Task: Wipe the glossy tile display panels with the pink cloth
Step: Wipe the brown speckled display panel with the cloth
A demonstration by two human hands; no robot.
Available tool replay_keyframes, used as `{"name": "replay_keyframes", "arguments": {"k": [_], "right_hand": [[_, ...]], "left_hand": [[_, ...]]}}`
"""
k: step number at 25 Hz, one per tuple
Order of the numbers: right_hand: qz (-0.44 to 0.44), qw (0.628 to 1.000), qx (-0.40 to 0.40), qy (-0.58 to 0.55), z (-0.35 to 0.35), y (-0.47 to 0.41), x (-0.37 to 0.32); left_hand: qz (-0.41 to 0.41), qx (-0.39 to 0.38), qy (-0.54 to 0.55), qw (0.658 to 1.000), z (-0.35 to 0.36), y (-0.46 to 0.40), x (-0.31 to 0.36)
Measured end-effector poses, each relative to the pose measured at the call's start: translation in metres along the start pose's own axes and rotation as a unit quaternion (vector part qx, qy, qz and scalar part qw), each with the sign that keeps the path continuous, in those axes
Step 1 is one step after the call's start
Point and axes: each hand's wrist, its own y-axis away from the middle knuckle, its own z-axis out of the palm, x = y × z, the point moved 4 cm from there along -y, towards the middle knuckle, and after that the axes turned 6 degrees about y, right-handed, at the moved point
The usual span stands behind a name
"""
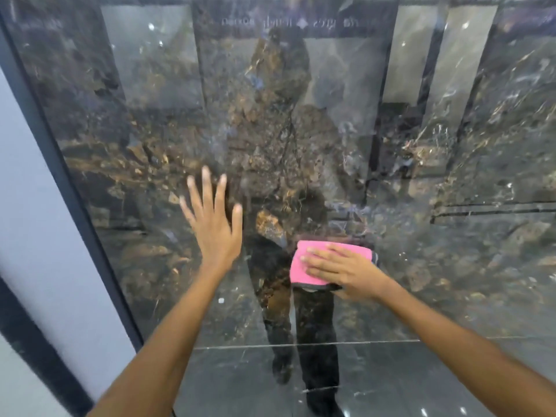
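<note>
A large glossy dark tile panel [421, 145] with brown and gold marbling fills the view, upright in front of me. A folded pink cloth [301, 269] with a grey edge lies flat against it at lower centre. My right hand [343, 270] presses the cloth to the panel with straight fingers pointing left. My left hand [215, 224] is spread flat on the panel to the left of the cloth, fingers up, holding nothing. The panel mirrors a standing person and the room behind.
A dark frame edge [75, 206] runs diagonally down the panel's left side, with a pale grey wall [36, 221] beyond it. A thin horizontal seam [301, 344] crosses the panel below my hands. More panel surface lies to the right.
</note>
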Motion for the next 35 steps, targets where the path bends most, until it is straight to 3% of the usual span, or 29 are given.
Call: {"name": "replay_keyframes", "arguments": {"k": [2, 4, 6, 8, 10, 12, 13, 15, 17, 19, 20, 22, 23, 25, 26, 27, 29, 31, 33, 35], "right_hand": [[0.104, 0.988, 0.114, -0.029, -0.032, -0.016, 0.06], [0.266, 0.938, 0.22, -0.033, -0.065, -0.039, 0.12], [0.354, 0.9, 0.247, -0.048, -0.066, -0.066, 0.125], [0.265, 0.941, 0.206, -0.039, -0.036, -0.081, 0.058], [0.061, 0.995, 0.074, -0.032, 0.006, -0.065, -0.038], [-0.049, 0.998, -0.016, -0.032, 0.024, -0.031, -0.079], [-0.048, 0.998, 0.003, -0.05, 0.019, -0.024, -0.07], [0.082, 0.987, 0.101, -0.093, -0.01, -0.033, -0.012], [0.275, 0.931, 0.211, -0.114, -0.041, -0.053, 0.056], [0.357, 0.902, 0.233, -0.073, -0.044, -0.08, 0.068], [0.33, 0.919, 0.213, -0.044, -0.033, -0.09, 0.048], [0.151, 0.983, 0.104, -0.025, 0.005, -0.089, -0.035], [0.044, 0.998, 0.042, -0.009, 0.018, -0.074, -0.074], [-0.043, 0.999, -0.004, -0.013, 0.025, -0.044, -0.092], [-0.023, 0.999, 0.028, -0.036, 0.018, -0.036, -0.075], [0.051, 0.994, 0.07, -0.061, 0.004, -0.033, -0.042], [0.247, 0.951, 0.166, -0.082, -0.027, -0.032, 0.035], [0.365, 0.908, 0.196, -0.051, -0.031, -0.033, 0.069], [0.317, 0.936, 0.156, -0.007, -0.006, -0.032, 0.027], [0.097, 0.995, 0.027, -0.016, 0.033, -0.017, -0.062]], "left_hand": [[0.011, -0.039, -0.044, 0.998, 0.009, 0.041, -0.025], [0.027, -0.049, -0.086, 0.995, 0.021, 0.053, -0.044], [0.033, -0.021, -0.099, 0.994, 0.028, 0.051, -0.049], [0.048, 0.002, -0.097, 0.994, 0.03, 0.053, -0.048], [0.054, 0.007, -0.081, 0.995, 0.029, 0.053, -0.05], [0.057, 0.017, -0.074, 0.995, 0.029, 0.053, -0.053], [0.062, 0.022, -0.078, 0.995, 0.031, 0.054, -0.053], [0.068, 0.031, -0.084, 0.994, 0.034, 0.055, -0.054], [0.069, 0.039, -0.081, 0.994, 0.034, 0.056, -0.054], [0.071, 0.042, -0.072, 0.994, 0.032, 0.057, -0.053], [0.071, 0.041, -0.07, 0.994, 0.031, 0.056, -0.052], [0.067, 0.032, -0.065, 0.995, 0.03, 0.052, -0.052], [0.067, 0.029, -0.064, 0.995, 0.03, 0.051, -0.051], [0.066, 0.031, -0.064, 0.995, 0.032, 0.053, -0.052], [0.066, 0.034, -0.059, 0.995, 0.033, 0.054, -0.054], [0.07, 0.04, -0.054, 0.995, 0.034, 0.056, -0.055], [0.075, 0.051, -0.056, 0.994, 0.033, 0.057, -0.054], [0.078, 0.05, -0.057, 0.994, 0.031, 0.057, -0.051], [0.082, 0.047, -0.058, 0.994, 0.03, 0.057, -0.05], [0.075, 0.039, -0.062, 0.994, 0.03, 0.054, -0.051]]}}
